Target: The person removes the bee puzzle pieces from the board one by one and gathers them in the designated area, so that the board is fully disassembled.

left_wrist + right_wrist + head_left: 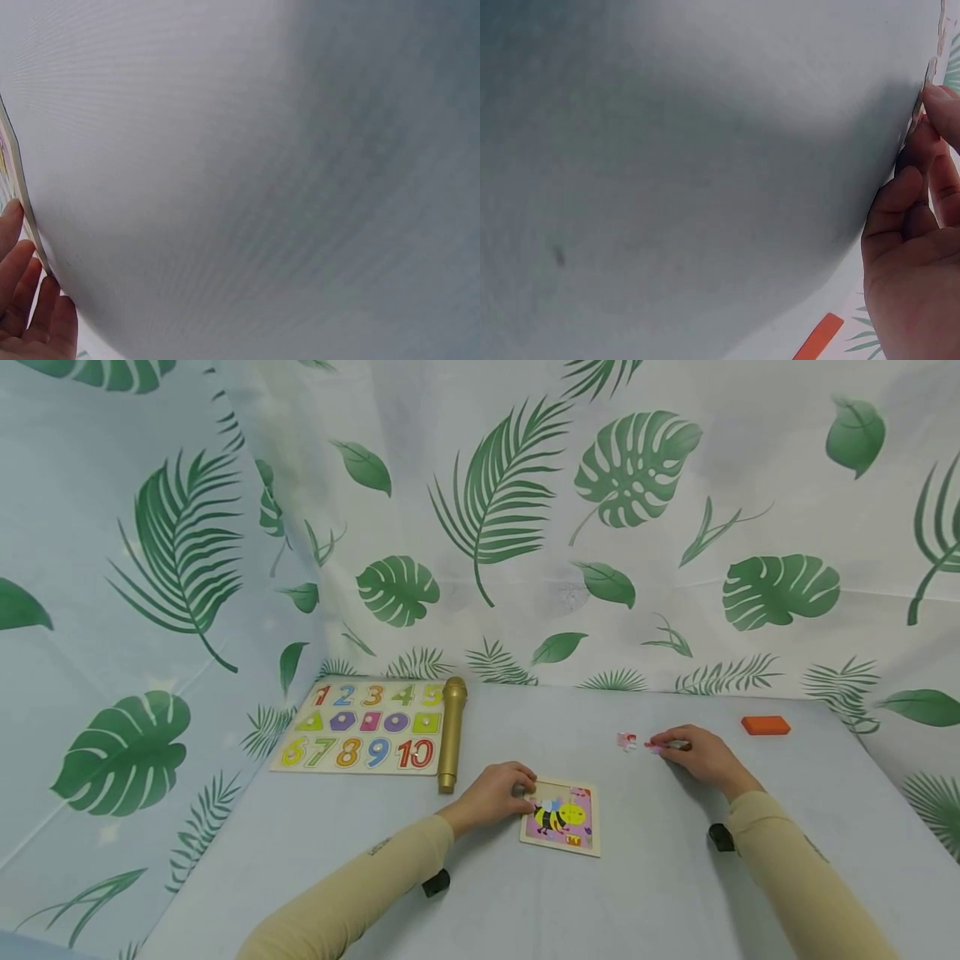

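My left hand (491, 795) holds a small wooden jigsaw puzzle board (597, 818) by its left side, thumb at the edge and fingers by the upper corner. A bee picture in yellow, black and pink fills most of the board, with bare wood showing near the top left. In the left wrist view, fingertips (16, 259) touch the board's rim (28, 210). Farther back on the right, my right hand (701, 758) pinches a small pink and red puzzle piece (652, 746) low over the table. Another pink piece (627, 742) lies just left of it.
A number and shape puzzle board (360, 727) lies at the back left, a gold microphone (451, 735) along its right edge. An orange block (766, 725) sits at the back right. Leaf-printed cloth (495, 527) hangs behind the table.
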### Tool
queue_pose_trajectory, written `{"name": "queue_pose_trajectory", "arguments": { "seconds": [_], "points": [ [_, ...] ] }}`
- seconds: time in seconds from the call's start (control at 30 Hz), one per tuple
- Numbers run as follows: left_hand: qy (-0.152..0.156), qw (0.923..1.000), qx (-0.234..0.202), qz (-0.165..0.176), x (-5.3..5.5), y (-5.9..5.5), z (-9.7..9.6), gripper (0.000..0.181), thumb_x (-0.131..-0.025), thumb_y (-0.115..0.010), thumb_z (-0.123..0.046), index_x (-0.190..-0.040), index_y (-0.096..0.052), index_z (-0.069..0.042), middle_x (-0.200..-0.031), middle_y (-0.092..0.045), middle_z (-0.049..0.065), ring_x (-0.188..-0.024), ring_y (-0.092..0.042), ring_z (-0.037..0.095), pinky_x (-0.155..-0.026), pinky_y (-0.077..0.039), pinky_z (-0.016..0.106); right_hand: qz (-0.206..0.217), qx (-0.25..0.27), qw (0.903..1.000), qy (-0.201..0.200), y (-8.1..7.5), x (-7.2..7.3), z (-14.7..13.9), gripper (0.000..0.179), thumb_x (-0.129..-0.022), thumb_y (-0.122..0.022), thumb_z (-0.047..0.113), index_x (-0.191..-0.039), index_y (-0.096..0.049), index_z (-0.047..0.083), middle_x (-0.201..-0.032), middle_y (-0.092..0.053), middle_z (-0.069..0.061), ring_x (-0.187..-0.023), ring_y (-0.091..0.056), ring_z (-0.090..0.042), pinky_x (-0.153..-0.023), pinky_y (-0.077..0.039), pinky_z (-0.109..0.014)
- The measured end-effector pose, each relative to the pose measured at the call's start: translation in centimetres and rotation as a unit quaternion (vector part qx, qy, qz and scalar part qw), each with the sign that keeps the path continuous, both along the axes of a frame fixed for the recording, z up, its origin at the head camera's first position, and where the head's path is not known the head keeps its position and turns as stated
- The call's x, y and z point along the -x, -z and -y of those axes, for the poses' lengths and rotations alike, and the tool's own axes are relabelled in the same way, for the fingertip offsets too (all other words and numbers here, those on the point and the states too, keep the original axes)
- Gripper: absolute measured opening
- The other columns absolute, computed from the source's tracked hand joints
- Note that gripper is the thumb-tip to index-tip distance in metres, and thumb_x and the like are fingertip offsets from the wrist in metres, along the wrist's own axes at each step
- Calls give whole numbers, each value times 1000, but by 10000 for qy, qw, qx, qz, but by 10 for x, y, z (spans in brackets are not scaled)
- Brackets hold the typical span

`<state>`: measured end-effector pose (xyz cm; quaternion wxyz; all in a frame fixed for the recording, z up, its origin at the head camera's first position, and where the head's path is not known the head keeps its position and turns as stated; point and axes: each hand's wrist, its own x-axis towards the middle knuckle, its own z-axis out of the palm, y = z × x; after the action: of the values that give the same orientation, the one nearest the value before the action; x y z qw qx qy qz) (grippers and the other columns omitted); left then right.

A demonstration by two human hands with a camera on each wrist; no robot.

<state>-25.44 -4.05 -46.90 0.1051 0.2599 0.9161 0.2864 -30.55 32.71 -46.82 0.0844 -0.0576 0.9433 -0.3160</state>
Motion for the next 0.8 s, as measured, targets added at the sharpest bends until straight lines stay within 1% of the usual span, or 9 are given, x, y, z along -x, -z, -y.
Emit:
{"name": "queue_pose_trajectory", "arguments": {
  "seconds": [0.13, 0.23, 0.33, 0.4, 0.53, 0.67, 0.8],
  "points": [
    [4, 10000, 15, 4, -1, -1, 0, 25, -86, -77, -18, -108, -74, -8, -124, -63, -2, -120, -55, 16, -105, -42, 31, -45, -4, 10000, -23, 0, 0, 0, 33, -97, -62, 20, -126, -64, 4, -136, -47, -27, -118, -44, -46, -97, -42, -62],
    [-12, 10000, 6, 42, -1, -2, 0, 25, -86, -76, -18, -109, -73, -8, -124, -63, -1, -120, -55, 17, -105, -42, 32, -146, -13, 9999, -61, -2, -1, 4, 33, -97, -62, 20, -126, -64, 4, -134, -48, -26, -114, -47, -44, -94, -46, -59],
    [6, 10000, -18, 8, -1, -2, -1, 24, -87, -75, -18, -109, -73, -8, -123, -64, -1, -119, -56, 16, -105, -42, 31, -318, -49, 9993, -189, -3, -3, 14, 31, -97, -61, 19, -123, -65, 3, -128, -52, -26, -107, -52, -41, -89, -50, -53],
    [38, 10000, -23, -49, -1, -2, -3, 23, -88, -75, -19, -108, -74, -8, -122, -65, -1, -119, -56, 15, -105, -42, 31, -381, -67, 9988, -292, -5, -8, 25, 29, -96, -61, 18, -120, -67, 3, -125, -54, -24, -104, -54, -38, -86, -52, -50],
    [115, 9997, 10, -231, -1, -1, -7, 22, -88, -74, -19, -108, -74, -8, -122, -65, 0, -119, -57, 15, -106, -41, 31, -432, -22, 9970, -645, -9, -24, 53, 25, -94, -65, 18, -116, -69, 6, -123, -58, -20, -96, -58, -30, -80, -54, -41],
    [181, 9990, 148, -390, -2, 0, -9, 24, -88, -74, -21, -109, -74, -9, -125, -65, 0, -121, -56, 16, -106, -40, 31, -491, 113, 9938, -994, -9, -46, 78, 24, -92, -69, 20, -113, -71, 9, -115, -63, -11, -86, -56, -20, -70, -51, -31],
    [236, 9985, 269, -419, -3, 0, -9, 27, -89, -74, -22, -112, -73, -9, -128, -63, 0, -123, -55, 16, -107, -39, 30, -501, 232, 9919, -1148, -5, -61, 97, 23, -90, -71, 22, -111, -72, 11, -109, -64, -5, -80, -54, -15, -64, -48, -26]
  ]
}}
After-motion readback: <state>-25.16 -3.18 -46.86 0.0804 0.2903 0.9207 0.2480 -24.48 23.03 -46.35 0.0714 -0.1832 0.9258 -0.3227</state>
